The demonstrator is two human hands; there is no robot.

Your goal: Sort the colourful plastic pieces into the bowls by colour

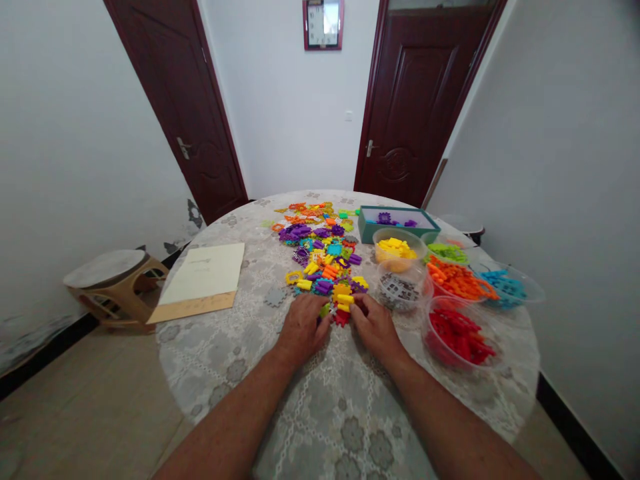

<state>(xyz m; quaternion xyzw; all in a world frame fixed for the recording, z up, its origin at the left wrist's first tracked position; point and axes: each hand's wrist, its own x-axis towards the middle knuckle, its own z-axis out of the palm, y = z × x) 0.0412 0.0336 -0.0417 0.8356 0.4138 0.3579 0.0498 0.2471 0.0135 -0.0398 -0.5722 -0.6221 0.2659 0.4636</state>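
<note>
Colourful plastic building pieces (325,270) lie in a long heap down the middle of the round table. At its near end, my left hand (303,327) rests with fingers bent over the edge of the heap, beside a green piece (325,311). Whatever its fingertips hold is hidden. Opposite it, my right hand (377,327) has its curled fingertips at the right end of a yellow piece (345,300); its grip is partly hidden. A red piece (342,317) lies between both hands. Left of the heap, a grey gear-edged piece (275,297) lies apart.
Clear bowls on the right hold yellow (396,249), grey (400,291), green (447,252), orange (460,279), blue (504,288) and red pieces (461,337). Behind them stands a green box (367,231) with purple pieces. Paper (205,270) lies left; a stool (113,280) stands beyond.
</note>
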